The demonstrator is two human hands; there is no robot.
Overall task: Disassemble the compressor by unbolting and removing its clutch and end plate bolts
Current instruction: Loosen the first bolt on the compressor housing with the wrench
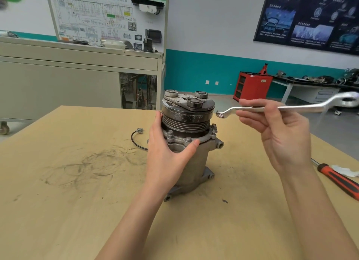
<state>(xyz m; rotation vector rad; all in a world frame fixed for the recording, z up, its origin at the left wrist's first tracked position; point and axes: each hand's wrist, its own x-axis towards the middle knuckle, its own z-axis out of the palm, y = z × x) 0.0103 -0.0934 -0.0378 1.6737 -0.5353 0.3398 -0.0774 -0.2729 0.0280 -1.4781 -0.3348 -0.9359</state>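
With left hand [167, 152] gripping grey metal compressor [196, 162], pinches silver ring spanner [291, 108] in right hand [281, 135], off any bolt. Seems barely begun, with dark ribbed clutch [186, 119] and end-plate bolts [188, 139] all seated.

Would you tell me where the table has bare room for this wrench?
The widest bare patch of the table lies left of the compressor, in front of its black cable. A narrower one lies between the compressor and the screwdriver. The right edge is crowded: a white scrap lies beside that screwdriver.
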